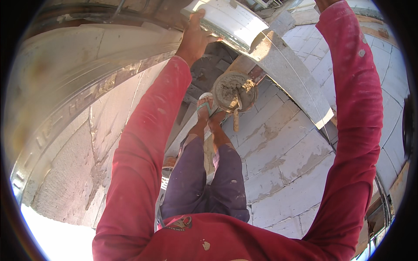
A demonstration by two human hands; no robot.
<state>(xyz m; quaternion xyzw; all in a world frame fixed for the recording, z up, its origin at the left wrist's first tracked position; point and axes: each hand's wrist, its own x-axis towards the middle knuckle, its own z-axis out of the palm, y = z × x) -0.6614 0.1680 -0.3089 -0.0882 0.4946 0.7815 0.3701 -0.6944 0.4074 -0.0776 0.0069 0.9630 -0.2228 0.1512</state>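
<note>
My left hand (194,41) is at the near left end of a long white block (230,21), thumb and fingers spread around its edge as if gripping it. The block's top face gleams in the sun. My right arm (352,100) reaches up to the top edge of the picture. Only the wrist and part of my right hand (325,3) show there, so its fingers are hidden. Below the block, in front of my feet, is a round bucket (255,96) of grey mortar (228,87). A trowel (236,119) leans in it, handle toward me.
A thin taut string (300,77) runs along a pale grey block course (300,82) on the right. Pale block walls rise at left (65,169) and right (283,161), with mortar smeared on the joints. My sandalled feet (207,104) stand near the bucket.
</note>
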